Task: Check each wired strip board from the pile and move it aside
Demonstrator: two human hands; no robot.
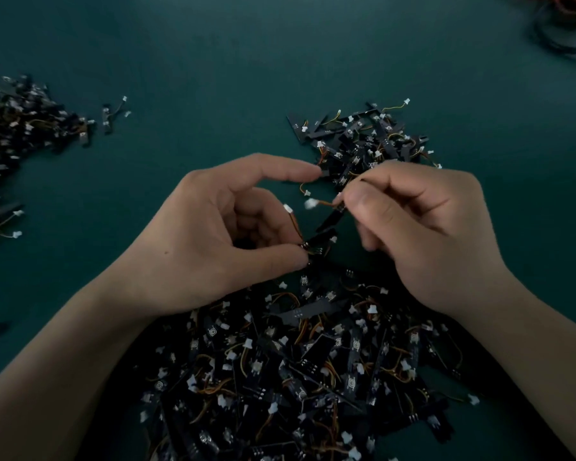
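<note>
Near the middle of the frame, between the two hands, two wired boards are held just above the top edge of the big pile [296,377]. The upper strip board [329,221] hangs tilted from the right hand [423,227]. That hand's thumb and forefinger pinch its top end, where an orange wire leads to a white connector [310,203]; its other fingers curl under the palm. The lower strip board [320,246] is pinched at one end by the thumb and a bent finger of the left hand [213,234], and its wire rises to a second connector [287,207]. The left forefinger reaches out nearly straight toward the upper right. Whether the two boards touch cannot be told.

Both forearms enter from the bottom corners and flank the big pile. A smaller heap [363,141] lies just beyond the fingertips, upper right of centre. A third heap [14,134] sits at the left edge, well apart. Bare green mat [213,61] spans the upper frame and the gap left of the left hand. A dark cable coil [566,31] sits in the top right corner.

The boards are narrow and black, with thin orange-yellow wires and white plugs.
</note>
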